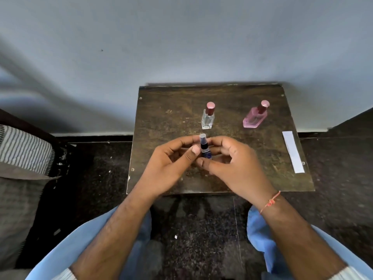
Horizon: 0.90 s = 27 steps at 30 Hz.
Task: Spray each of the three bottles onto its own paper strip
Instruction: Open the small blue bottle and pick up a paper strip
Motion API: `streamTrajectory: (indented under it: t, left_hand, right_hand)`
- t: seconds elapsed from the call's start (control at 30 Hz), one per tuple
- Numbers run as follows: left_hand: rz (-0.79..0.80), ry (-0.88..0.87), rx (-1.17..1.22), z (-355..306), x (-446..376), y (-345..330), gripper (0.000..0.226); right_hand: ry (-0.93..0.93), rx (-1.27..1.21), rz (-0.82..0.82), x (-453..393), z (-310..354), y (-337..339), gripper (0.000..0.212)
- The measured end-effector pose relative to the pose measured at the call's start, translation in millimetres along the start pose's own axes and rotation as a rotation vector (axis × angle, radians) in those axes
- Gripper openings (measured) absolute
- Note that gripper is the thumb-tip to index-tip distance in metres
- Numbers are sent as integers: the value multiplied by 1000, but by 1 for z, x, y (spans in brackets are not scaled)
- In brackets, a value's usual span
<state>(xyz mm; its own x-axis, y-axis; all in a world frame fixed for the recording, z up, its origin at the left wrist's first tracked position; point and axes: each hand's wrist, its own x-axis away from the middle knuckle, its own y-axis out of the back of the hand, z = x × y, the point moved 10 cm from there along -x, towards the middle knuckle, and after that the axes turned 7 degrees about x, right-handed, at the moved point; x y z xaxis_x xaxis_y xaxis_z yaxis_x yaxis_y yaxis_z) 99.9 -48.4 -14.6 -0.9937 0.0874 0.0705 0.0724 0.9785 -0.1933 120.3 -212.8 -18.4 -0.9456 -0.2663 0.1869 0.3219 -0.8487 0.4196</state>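
So both hands are up over the near-middle of a small dark wooden table (161,110), wrapped around a little dark blue spray bottle (205,150) with a black pump collar and a clear cap on top. The left hand (171,164) has its fingers curled behind the bottle with the thumb pressed against its side, and the right hand (234,164) pinches it from the other side, fingertips up near the collar and thumb lower down, so it's gripped from both sides and sits upright between them. Just behind it stands a clear square glass bottle (207,118) with a pink cap, upright on the table. Off to the right of that, well apart, is a pink angular bottle (254,118), also pink-capped. One white paper strip (293,151) lies flat along the table's right edge, not touching anything. There's a thin orange thread bracelet (270,202) on the right wrist, and a striped cushion (24,150) at far left.
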Motion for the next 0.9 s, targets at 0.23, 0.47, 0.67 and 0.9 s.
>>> streamTrajectory:
  t: [0.23,0.47,0.67,0.9]
  left_hand:
    - [-85,34,-12,15,-12,2,26]
    - [14,44,35,15,-17,-20,29]
    - [13,43,19,19,-18,-18,19]
    - [26,95,212,23,-17,-18,28]
  right_hand:
    - [-10,-13,36,-4,-12,15,21]
    - [-27,-103,79,3,-15,16,16]
    - [-2,-25,78,4,-12,17,12]
    - [14,-153,161,2,1,15,11]
